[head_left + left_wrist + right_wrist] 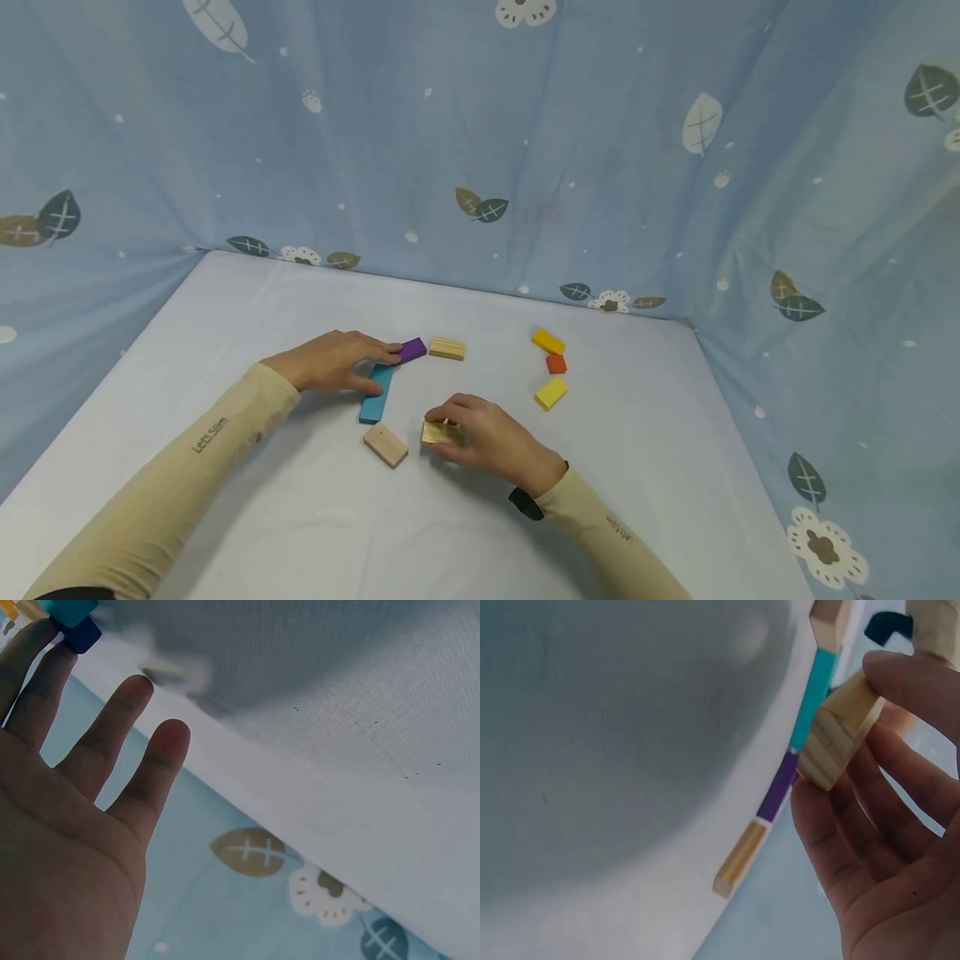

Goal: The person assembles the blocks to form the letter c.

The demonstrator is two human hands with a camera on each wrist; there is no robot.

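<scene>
My right hand [495, 437] pinches a light wooden block [441, 432] between thumb and fingers, near the middle of the white table. The right wrist view shows its grained end face. My left hand [333, 360] reaches from the left with fingers extended. Its fingertips touch a purple block [413, 350], and the thumb lies over the edge of a long blue block [377, 404]. These two blocks meet at an angle. Just below the blue one lies a plain wooden block [386, 445]. A ridged wooden block [447, 348] sits right of the purple one.
To the right, an orange block [548, 341], a small red block [556, 364] and a yellow block [551, 392] form a loose column. Blue leaf-patterned cloth [420, 150] hangs behind and beside the white tabletop [300, 533].
</scene>
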